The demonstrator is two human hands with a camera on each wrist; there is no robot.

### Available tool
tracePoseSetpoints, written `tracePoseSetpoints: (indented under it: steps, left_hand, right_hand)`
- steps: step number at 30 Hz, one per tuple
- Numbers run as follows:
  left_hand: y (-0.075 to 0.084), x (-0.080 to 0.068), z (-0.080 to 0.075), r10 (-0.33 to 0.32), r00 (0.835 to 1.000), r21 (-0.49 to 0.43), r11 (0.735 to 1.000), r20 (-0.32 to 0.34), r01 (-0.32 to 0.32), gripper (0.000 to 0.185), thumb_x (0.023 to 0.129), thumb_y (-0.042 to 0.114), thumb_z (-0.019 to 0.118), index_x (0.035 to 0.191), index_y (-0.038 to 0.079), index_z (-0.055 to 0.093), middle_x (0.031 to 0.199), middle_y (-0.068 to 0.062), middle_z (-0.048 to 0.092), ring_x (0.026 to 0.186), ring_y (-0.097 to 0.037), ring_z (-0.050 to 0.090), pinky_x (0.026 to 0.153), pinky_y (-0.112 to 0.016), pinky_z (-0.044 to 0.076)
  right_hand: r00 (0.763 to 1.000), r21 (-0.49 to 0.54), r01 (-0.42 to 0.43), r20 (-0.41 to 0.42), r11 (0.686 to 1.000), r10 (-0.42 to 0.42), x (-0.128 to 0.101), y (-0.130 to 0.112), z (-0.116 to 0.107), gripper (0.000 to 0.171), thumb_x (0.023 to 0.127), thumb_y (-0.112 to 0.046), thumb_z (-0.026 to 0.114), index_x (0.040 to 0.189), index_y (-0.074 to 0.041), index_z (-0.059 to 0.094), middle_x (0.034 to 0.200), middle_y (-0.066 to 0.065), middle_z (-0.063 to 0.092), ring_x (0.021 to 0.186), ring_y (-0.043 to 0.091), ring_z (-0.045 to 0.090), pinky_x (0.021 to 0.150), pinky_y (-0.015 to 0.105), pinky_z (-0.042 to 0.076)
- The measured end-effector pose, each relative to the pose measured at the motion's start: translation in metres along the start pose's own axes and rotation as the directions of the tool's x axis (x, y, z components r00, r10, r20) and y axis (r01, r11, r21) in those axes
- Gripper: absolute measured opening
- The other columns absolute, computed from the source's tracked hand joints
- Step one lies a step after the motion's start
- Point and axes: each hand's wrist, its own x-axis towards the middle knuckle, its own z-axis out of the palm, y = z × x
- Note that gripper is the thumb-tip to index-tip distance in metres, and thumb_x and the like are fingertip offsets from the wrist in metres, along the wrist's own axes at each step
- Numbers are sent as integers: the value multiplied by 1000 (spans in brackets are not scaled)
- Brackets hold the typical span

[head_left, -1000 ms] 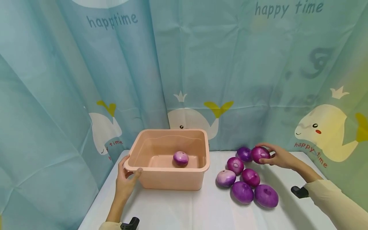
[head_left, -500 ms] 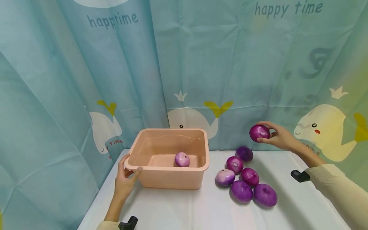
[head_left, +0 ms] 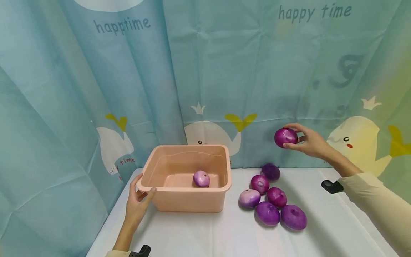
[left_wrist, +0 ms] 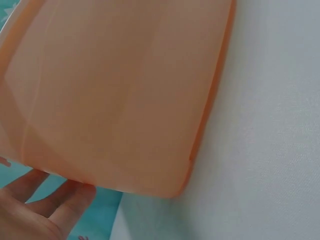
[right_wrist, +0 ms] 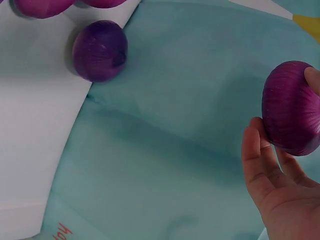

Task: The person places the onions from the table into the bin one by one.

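Note:
A purple onion (head_left: pixel 285 137) is pinched between the thumb and fingers of my right hand (head_left: pixel 309 143), raised above the table's far edge. In the right wrist view the same onion (right_wrist: pixel 292 107) shows ribbed, shiny skin. My left hand (head_left: pixel 136 205) holds the front left corner of a peach plastic tub (head_left: pixel 189 201), thumb at the front rim and fingers along the left side. The left wrist view has the fingers (left_wrist: pixel 75 202) against the tub's wall (left_wrist: pixel 110 100). Inside the tub lies one pale purple onion (head_left: pixel 201 179).
On the white table (head_left: pixel 192 235), right of the tub, several onions sit in a cluster, among them a dark one (head_left: pixel 270 171) at the back and a large one (head_left: pixel 293 217) in front. A whale-print curtain (head_left: pixel 221 71) hangs behind and at the sides.
My right hand has lifted its onion from the back of the cluster, up and slightly left. The onion in the tub has rolled a little. My left hand stays on the tub.

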Motion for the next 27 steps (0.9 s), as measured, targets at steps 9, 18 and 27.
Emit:
tracePoseSetpoints:
  steps: [9,18,27]
  left_hand:
    - [-2,1,2,-22,1000,3,1000,-19,22,76,102,27,66,162,30,20,160,-12,37,127,-26,51,87,-14,47]
    - [-5,3,4,-41,999,1,999,-21,41,77,102,29,66,162,31,19,161,-12,38,116,-7,50,85,-16,50]
    - [-5,2,5,-40,999,-16,999,-26,40,76,102,28,66,162,30,21,162,-13,35,126,-27,50,85,-15,49]
  right_hand:
    - [1000,-15,25,15,1000,-25,6,-11,-1,65,86,-26,86,143,-15,56,132,26,57,92,33,73,69,32,53]
    - [979,61,112,162,992,-120,40,-48,18,62,84,-23,87,139,-15,59,119,18,64,88,24,74,80,40,60]
    - [938,91,177,285,980,-196,82,-104,63,59,84,-23,87,137,-18,62,116,13,63,88,20,72,84,42,59]
